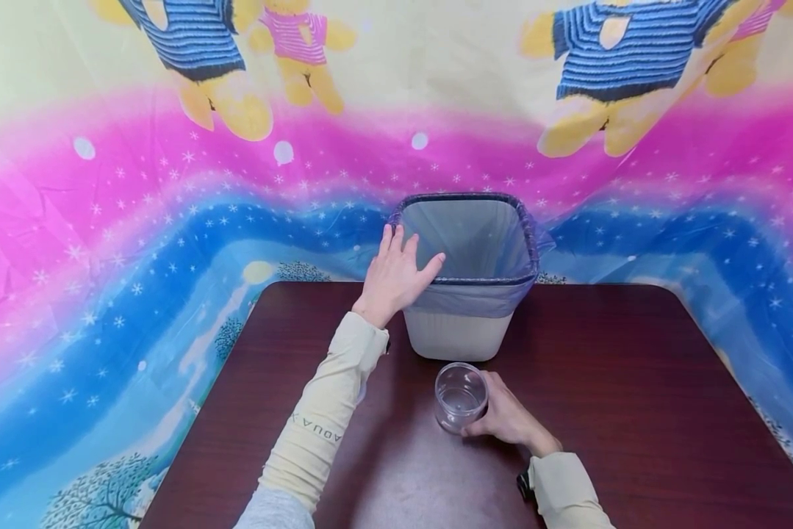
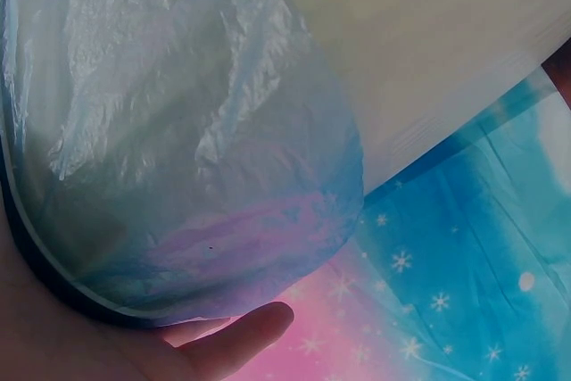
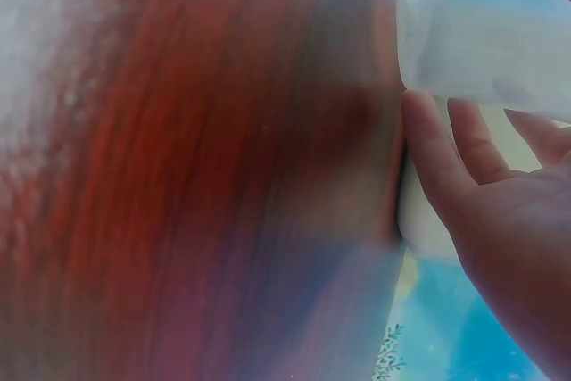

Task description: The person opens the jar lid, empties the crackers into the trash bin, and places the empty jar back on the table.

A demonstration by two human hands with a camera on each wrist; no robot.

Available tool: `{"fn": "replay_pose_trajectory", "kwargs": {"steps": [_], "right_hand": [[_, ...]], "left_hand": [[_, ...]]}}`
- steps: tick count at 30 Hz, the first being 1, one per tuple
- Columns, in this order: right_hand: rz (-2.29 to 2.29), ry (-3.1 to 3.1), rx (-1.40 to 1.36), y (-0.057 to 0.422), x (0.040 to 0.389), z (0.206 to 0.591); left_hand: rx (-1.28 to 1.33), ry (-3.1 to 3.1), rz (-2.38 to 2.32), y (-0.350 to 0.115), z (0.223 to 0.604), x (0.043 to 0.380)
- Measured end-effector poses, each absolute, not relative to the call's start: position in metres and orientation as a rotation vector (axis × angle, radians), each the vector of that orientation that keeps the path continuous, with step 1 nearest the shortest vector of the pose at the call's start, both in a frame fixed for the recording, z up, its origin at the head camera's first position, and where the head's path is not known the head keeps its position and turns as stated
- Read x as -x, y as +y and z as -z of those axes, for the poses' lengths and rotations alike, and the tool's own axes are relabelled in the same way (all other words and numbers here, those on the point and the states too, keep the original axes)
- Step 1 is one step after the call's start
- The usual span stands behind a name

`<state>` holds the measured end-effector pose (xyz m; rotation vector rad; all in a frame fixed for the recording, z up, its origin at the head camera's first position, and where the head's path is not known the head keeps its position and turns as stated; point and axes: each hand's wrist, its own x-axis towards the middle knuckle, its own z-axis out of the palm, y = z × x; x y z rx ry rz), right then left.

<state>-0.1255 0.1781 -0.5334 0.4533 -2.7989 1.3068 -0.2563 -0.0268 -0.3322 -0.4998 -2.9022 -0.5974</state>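
A light-coloured trash bin (image 1: 458, 338) stands upright near the table's back edge, with a thin translucent bag (image 1: 475, 300) folded over its rim. My left hand (image 1: 396, 275) rests on the rim's left side, its fingers straight and spread; close up, the left wrist view has the bag (image 2: 214, 131) beside the hand (image 2: 89, 345). In front of the bin is a clear, round, open-topped cup (image 1: 461, 404). My right hand (image 1: 507, 415) holds it from the right. The right wrist view shows fingertips against the cup (image 3: 491, 42); the cup's far part is cut off.
The dark red-brown table (image 1: 634, 411) has rounded back corners. Directly behind it hangs a patterned cloth (image 1: 343, 162). A small clear edge (image 1: 361, 393) shows beside my left forearm, mostly hidden by it.
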Motion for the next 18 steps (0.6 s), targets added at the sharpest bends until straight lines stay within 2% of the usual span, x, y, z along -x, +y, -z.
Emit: {"fn": "replay_pose_trajectory", "kwargs": {"steps": [18], "right_hand": [[-1.317,-2.814,-0.434,0.1767,0.1232,0.5365]], "left_hand": [[0.499,-2.896,0.599,-0.0265,0.3327,0.257]]}}
